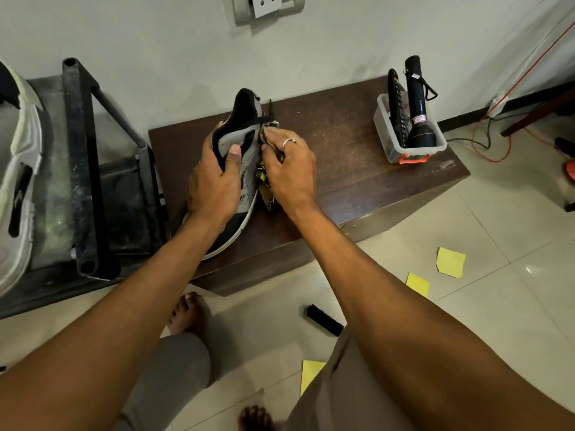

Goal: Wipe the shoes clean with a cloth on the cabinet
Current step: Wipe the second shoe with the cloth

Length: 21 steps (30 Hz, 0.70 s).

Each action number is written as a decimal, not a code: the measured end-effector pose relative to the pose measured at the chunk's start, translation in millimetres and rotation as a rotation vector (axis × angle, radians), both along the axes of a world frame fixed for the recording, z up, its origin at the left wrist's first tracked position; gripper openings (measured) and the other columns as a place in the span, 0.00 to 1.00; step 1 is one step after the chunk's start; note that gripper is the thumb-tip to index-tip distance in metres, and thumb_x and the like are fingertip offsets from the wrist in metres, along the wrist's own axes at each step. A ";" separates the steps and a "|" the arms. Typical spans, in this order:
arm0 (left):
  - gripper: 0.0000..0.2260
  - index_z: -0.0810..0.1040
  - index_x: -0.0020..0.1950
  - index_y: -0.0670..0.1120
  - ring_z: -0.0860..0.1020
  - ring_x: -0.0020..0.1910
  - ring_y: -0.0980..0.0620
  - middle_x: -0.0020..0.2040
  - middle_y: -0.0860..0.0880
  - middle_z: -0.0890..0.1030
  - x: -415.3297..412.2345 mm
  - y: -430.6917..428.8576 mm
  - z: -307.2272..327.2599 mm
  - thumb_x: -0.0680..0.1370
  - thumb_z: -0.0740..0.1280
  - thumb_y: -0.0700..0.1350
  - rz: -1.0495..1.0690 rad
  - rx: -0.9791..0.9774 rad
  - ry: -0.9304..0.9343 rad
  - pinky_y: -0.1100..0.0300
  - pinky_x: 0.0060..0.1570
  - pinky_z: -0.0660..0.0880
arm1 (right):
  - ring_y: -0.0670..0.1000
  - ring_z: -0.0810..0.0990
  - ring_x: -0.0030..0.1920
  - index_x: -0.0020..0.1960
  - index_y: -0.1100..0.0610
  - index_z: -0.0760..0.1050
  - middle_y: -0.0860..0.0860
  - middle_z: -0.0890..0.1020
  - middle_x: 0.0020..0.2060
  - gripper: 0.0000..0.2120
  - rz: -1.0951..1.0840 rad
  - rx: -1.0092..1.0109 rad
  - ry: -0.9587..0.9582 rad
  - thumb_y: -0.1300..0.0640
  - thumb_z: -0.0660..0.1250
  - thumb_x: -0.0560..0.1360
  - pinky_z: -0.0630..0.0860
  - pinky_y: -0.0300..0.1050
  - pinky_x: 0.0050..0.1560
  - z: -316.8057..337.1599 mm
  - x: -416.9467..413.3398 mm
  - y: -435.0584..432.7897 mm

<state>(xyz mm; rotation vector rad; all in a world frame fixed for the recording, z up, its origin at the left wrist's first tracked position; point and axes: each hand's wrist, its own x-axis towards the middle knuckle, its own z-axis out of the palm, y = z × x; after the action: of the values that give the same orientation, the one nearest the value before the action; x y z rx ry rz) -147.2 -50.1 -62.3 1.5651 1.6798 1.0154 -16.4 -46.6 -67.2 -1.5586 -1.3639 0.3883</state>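
Nearest, two bare feet (188,315) are seen on the pale tiled floor (497,306). Three yellow paper pieces (450,262) and one black brush (325,320) are scattered there as well.

Beyond them, one dark wooden counter (357,169) is set against a light wall (155,42). One grey and black shoe (247,185) is held on the counter's left part, with its toe down near the front edge and its heel raised toward the wall. The shoe's collar is wrapped by the left hand (214,185), the thumb laid on the grey upper, so that grip is clamped on the shoe. One frayed cloth (266,191) is pressed against the shoe's right side by the right hand (289,172). That grip is closed round the cloth, and one ring (289,141) is worn on a finger.

A second shoe (21,181) is seen at the far left edge, by a dark metal rack (84,169) that stands beside the counter.

At the counter's far right, one clear plastic container (384,126) is placed. One black torch (418,113) and one black remote control (396,104) are stood on end in it.

An orange cable (494,150) is trailed across the floor past the counter's right end. One socket plate (267,6) is fixed high on the wall.
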 end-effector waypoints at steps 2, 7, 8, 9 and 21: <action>0.21 0.67 0.78 0.54 0.75 0.54 0.59 0.55 0.62 0.77 0.9 -0.3 0.4 0.85 0.57 0.57 0.015 -0.018 0.000 0.63 0.53 0.68 | 0.53 0.80 0.59 0.62 0.61 0.82 0.54 0.85 0.57 0.14 0.050 0.006 -0.040 0.65 0.70 0.77 0.79 0.49 0.62 -4.4 2.0 -5.5; 0.20 0.67 0.78 0.56 0.74 0.56 0.60 0.58 0.62 0.76 -0.6 0.3 -0.6 0.86 0.56 0.57 0.004 -0.032 -0.028 0.62 0.55 0.68 | 0.50 0.80 0.52 0.56 0.59 0.85 0.51 0.85 0.50 0.11 0.127 0.011 -0.135 0.62 0.72 0.75 0.81 0.47 0.54 -9.5 2.6 -10.3; 0.20 0.66 0.78 0.56 0.73 0.57 0.60 0.58 0.62 0.76 -0.8 0.3 -0.4 0.86 0.56 0.57 0.001 -0.033 -0.034 0.62 0.56 0.68 | 0.50 0.81 0.51 0.54 0.59 0.85 0.51 0.85 0.49 0.09 0.140 0.012 -0.142 0.62 0.73 0.74 0.81 0.46 0.53 -8.4 2.9 -10.4; 0.20 0.66 0.78 0.56 0.73 0.58 0.60 0.59 0.61 0.76 -0.7 0.5 -0.2 0.86 0.56 0.57 0.003 -0.033 -0.039 0.62 0.57 0.67 | 0.49 0.81 0.49 0.51 0.60 0.86 0.51 0.85 0.47 0.07 0.149 0.016 -0.135 0.62 0.73 0.74 0.81 0.45 0.51 -7.2 3.8 -10.4; 0.21 0.67 0.78 0.55 0.73 0.60 0.59 0.61 0.60 0.75 0.9 -1.0 0.3 0.86 0.51 0.59 -0.016 -0.040 -0.101 0.64 0.54 0.70 | 0.38 0.82 0.44 0.66 0.59 0.80 0.49 0.85 0.55 0.15 -0.076 -0.135 0.480 0.59 0.67 0.81 0.80 0.32 0.46 13.2 -16.6 -10.4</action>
<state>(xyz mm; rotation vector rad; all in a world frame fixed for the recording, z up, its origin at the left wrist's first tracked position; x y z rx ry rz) -146.3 -51.1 -62.0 1.4745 1.6070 1.0299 -33.0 -57.0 -54.0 -1.4957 -0.9192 0.7648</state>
